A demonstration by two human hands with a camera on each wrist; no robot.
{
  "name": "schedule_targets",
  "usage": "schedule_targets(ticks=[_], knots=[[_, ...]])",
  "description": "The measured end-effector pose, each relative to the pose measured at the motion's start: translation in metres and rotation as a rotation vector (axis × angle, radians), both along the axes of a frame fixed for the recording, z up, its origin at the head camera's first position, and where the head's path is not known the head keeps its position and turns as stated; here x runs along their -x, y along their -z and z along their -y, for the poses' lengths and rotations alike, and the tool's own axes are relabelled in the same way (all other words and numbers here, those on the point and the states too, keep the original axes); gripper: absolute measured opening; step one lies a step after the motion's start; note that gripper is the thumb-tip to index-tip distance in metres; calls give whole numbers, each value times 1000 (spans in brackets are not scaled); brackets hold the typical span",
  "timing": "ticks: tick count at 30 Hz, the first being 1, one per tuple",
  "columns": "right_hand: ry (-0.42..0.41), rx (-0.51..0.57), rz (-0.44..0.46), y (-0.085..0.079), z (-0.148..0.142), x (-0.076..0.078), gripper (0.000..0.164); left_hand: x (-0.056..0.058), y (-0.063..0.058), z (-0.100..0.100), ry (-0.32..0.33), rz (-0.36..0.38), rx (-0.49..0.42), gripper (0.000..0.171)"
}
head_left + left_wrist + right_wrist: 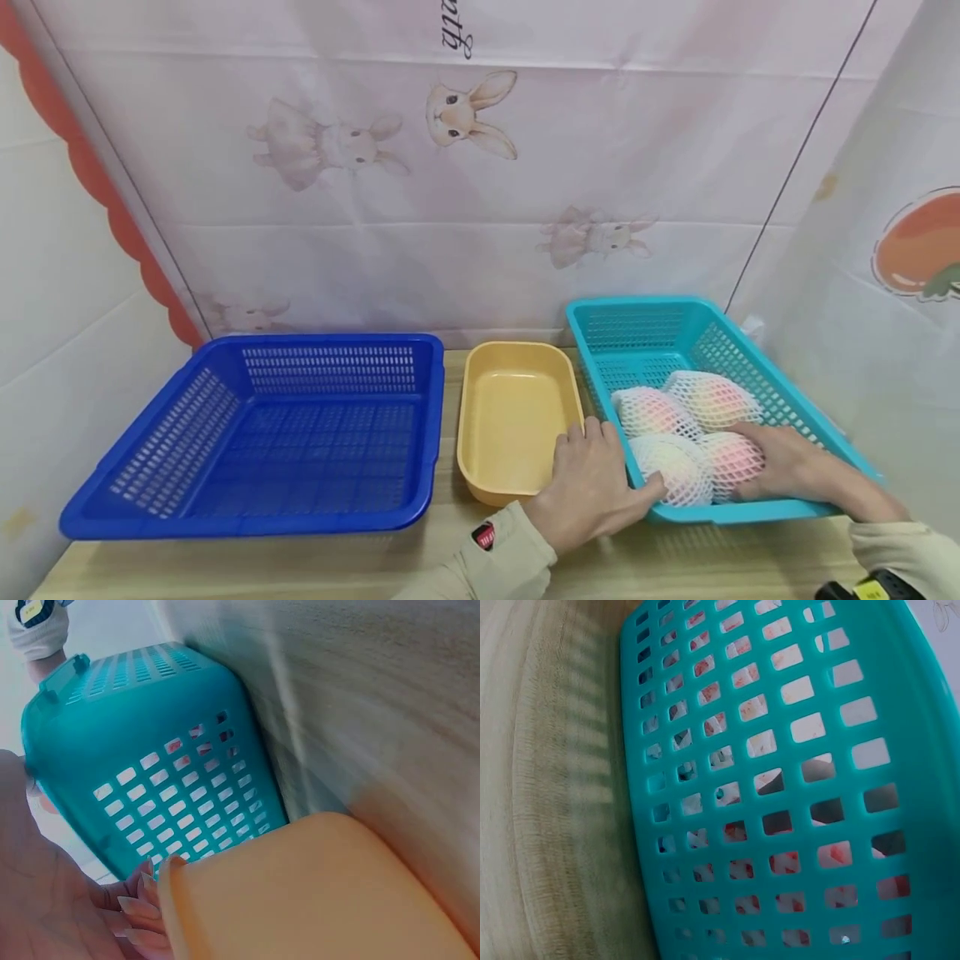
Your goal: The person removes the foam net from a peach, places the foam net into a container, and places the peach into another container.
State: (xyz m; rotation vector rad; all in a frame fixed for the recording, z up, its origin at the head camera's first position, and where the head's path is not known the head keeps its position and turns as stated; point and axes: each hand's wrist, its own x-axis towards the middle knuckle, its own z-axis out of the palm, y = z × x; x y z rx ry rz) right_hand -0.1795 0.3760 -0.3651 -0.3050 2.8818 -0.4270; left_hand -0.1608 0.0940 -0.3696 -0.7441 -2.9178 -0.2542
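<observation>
Inside the teal basket [622, 367], my right hand [795, 467] holds a pink fruit in a white foam net [731, 462], fingers curved over its far side and thumb along its near side. Beside it lie a paler netted fruit [671, 467], a pink-yellow one [652, 412] and another [712, 400] behind. My left hand [588, 487] spans between the yellow tray [517, 417] and the basket. Its thumb lies over the basket's rim, and its fingertips [146, 930] sit right at the tray's rim in the left wrist view. The basket wall [780, 787] mostly hides the right hand in the right wrist view.
A large blue basket [435, 417] stands at the left on the wooden table [315, 571]. The yellow tray sits between the two baskets. Behind everything hangs a printed cloth wall [375, 250] with rabbits; another wall [862, 350] rises at the right.
</observation>
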Motion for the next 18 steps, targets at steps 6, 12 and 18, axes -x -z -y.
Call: schedule_targets(ticks=[6,12,18], knots=[[24,15,2,0,3,-2,87,-2,-2,3,13,-22,-53,57],[19,-1,-48,-2,3,-6,86,-2,-2,8,21,0,-63,56],[11,-29,-97,-8,6,-6,86,-2,-2,14,10,26,-70,58]])
